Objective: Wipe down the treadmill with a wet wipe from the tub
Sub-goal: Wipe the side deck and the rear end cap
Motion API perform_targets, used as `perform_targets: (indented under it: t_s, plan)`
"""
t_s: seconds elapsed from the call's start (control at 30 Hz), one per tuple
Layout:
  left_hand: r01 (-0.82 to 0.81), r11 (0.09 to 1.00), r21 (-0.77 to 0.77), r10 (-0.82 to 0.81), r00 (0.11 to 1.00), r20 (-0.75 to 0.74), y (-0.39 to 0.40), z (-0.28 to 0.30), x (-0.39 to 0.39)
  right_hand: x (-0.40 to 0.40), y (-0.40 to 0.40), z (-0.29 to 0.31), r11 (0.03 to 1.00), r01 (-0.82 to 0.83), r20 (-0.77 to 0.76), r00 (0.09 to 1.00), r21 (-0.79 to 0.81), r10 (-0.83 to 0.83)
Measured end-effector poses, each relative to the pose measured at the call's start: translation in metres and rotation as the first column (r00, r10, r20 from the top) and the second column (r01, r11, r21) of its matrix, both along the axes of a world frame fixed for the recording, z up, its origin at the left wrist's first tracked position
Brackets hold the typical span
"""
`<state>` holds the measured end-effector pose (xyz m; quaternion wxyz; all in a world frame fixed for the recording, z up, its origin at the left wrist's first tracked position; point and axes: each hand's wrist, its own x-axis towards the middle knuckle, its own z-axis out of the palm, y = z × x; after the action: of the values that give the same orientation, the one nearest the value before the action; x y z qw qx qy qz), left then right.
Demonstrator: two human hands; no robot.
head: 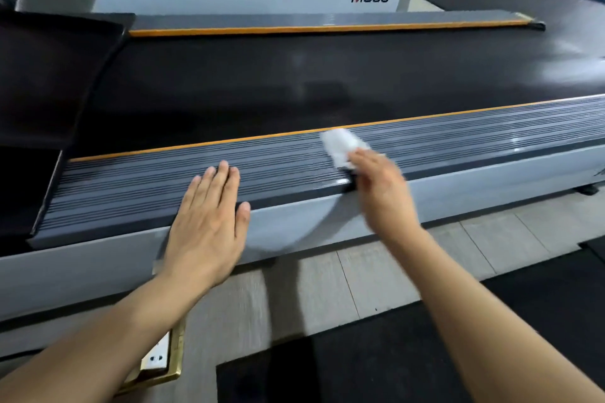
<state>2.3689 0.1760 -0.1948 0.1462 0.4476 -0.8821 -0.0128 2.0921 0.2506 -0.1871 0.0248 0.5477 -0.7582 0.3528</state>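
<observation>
Two hands are on the treadmill's side rail [294, 157]. Left hand [209, 222] lies flat and spread. Right hand [383, 186] pinches the wet wipe [340, 144], pressed on the rail. Rubbing fast, the wipe might slip out.

We are seeing a ribbed grey side rail [229, 180] across the middle of the frame, looking like glossy plastic or coated metal, with an orange strip along its edge. The white wet wipe [340, 145], right of centre, is looking soft and cloth-like. Above it the black belt [262, 82] is showing a finely textured, faintly shiny surface. The pale side panel [294, 226] below is looking smooth and satin. The floor [327, 288] is showing matt wood-grain planks beside rough dark matting [360, 353].
</observation>
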Motion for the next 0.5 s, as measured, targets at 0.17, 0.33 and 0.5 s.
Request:
perform_targets:
  t_s: [0.17, 0.33, 0.5]
  plan:
    - [0.111, 0.994, 0.024, -0.111, 0.994, 0.006, 0.0, 0.006, -0.043, -0.006, 0.0, -0.005, 0.99, 0.143, 0.008, 0.99, 0.017, -0.143]
    - [0.143, 0.988, 0.049, -0.141, 0.989, -0.044, -0.005, 0.016, -0.096, 0.059, -0.017, -0.009, 0.943, -0.328, -0.02, 0.945, -0.054, 0.328]
    - [0.103, 0.987, 0.123, -0.096, 0.994, -0.058, -0.01, 0.028, -0.125, -0.078, 0.01, -0.003, 0.999, -0.033, -0.028, 0.999, -0.009, 0.033]
